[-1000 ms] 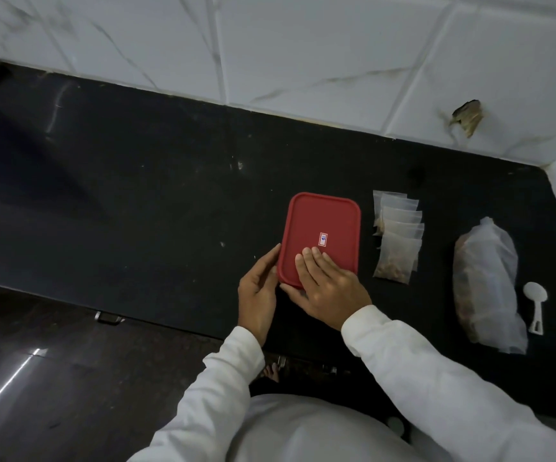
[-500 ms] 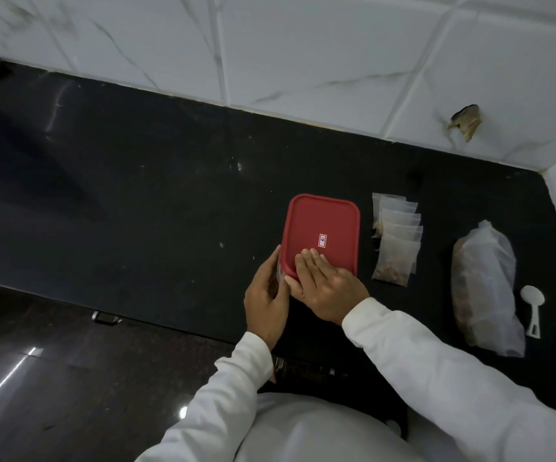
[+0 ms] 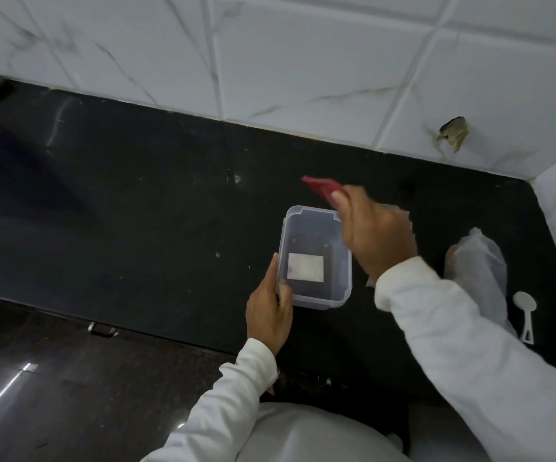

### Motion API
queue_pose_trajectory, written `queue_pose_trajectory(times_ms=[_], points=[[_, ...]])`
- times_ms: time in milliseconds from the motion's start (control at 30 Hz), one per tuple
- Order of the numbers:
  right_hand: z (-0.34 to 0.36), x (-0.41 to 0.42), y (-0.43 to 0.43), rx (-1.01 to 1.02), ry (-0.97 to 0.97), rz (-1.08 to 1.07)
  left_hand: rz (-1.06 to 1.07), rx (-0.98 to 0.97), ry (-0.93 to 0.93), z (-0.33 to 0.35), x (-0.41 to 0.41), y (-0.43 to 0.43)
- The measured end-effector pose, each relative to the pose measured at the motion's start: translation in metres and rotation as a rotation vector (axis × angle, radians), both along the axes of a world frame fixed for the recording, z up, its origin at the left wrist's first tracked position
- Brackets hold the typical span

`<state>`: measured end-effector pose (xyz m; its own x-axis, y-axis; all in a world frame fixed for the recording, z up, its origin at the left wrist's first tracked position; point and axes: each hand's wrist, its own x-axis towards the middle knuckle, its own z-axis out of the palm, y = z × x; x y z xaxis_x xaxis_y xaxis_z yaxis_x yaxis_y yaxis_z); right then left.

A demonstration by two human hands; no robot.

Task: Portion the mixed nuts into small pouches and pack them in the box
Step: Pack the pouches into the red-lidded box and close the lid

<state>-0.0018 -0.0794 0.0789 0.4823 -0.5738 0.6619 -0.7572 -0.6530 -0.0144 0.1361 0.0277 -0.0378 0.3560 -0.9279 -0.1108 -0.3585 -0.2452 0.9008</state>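
Observation:
A clear plastic box (image 3: pixel 345 258) stands open on the black counter, with only a white label showing through its bottom. My left hand (image 3: pixel 270 310) grips the box's near left corner. My right hand (image 3: pixel 375 236) holds the red lid (image 3: pixel 323 187) raised and tilted above the box's far right corner, blurred by motion. The small pouches are almost wholly hidden behind my right hand. A large clear bag of mixed nuts (image 3: pixel 480 271) lies to the right.
A white plastic scoop (image 3: pixel 525 311) lies right of the nut bag. The white tiled wall (image 3: pixel 303 61) runs along the back and turns the corner at the right. The black counter (image 3: pixel 120 211) stretches left; its front edge is near my body.
The red lid was on the box with both hands at its near edge. Now my right hand has lifted it off up and to the right, and the box is open.

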Motion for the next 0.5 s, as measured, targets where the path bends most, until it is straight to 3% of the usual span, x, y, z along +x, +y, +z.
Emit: queue_pose_trajectory(times_ms=[167,267,400,500], points=[[0.034,-0.01,-0.026,0.127,-0.496,-0.27,-0.049,-0.013,0.042,0.0,0.003,0.002],[0.038,-0.003,-0.014,0.272,-0.84,-0.378,0.034,-0.044,0.1,0.014,0.007,0.0],[0.006,0.025,0.014,0.769,-1.34,-0.366,0.137,-0.12,0.546,0.063,0.021,-0.014],[-0.01,0.054,0.043,1.148,-1.562,-0.269,0.107,-0.178,0.645,0.079,0.044,-0.027]])
